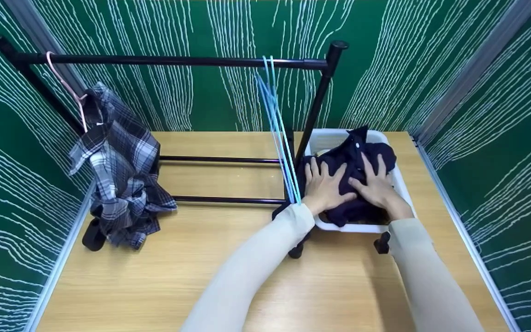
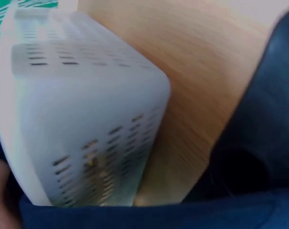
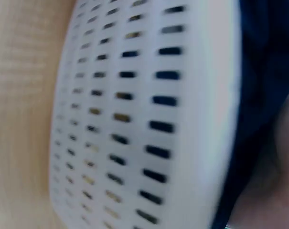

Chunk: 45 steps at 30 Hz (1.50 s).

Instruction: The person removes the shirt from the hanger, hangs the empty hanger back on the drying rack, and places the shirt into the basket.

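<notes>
A dark navy garment with a small white button lies bunched in a white plastic basket. My left hand, fingers spread, presses on the garment's left part. On its right part rests my right hand, also with spread fingers. The left wrist view shows the slotted basket wall, and some dark cloth runs along the bottom edge. In the right wrist view, navy cloth fills the basket beyond its rim; the hand there is blurred and mostly cut off.
A black clothes rack stands left of the basket. Thin blue hangers hang at its right end, close to my left wrist. At its left end, a plaid shirt hangs from a pink hanger. The wooden surface extends in front.
</notes>
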Available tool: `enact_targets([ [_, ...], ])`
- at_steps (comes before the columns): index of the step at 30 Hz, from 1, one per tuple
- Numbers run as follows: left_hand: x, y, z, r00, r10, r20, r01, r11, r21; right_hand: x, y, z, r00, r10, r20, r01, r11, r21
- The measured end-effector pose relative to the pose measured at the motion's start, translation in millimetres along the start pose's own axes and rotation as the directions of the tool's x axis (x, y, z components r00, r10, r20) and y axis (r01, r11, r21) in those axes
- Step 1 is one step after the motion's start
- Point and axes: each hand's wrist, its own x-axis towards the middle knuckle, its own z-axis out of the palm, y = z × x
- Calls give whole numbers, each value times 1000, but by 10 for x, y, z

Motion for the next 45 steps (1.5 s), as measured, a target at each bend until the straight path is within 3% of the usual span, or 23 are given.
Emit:
enact_targets([
  [6, 106, 54, 105, 998, 31, 59, -39, 990, 137, -3, 76, 80, 999, 21, 33, -20, 999, -26],
  [10, 146, 94, 124, 994, 12, 109, -44, 956, 289, 4, 63, 122, 998, 30, 55, -28, 999, -32],
  [12, 158, 112, 111, 990, 14, 138, -58, 945, 321, 2, 45, 129, 996, 45, 73, -42, 998, -44],
  [21, 206, 150, 103, 976, -6, 217, -52, 965, 256, 42, 26, 202, 990, 76, 121, -60, 990, -127],
  [28, 266, 157, 172, 957, -19, 291, -62, 962, 267, 70, 79, 263, 979, 119, 167, -105, 990, -89],
  [35, 290, 149, 203, 947, -32, 319, -63, 957, 283, 169, 187, 329, 972, 125, 198, -112, 991, -75],
  [38, 279, 149, 208, 950, -29, 312, -65, 956, 286, 195, 211, 348, 971, 132, 201, -116, 989, -92],
  [45, 192, 165, 193, 975, 6, 222, -75, 950, 303, 200, 230, 343, 971, 136, 194, -115, 987, -115],
])
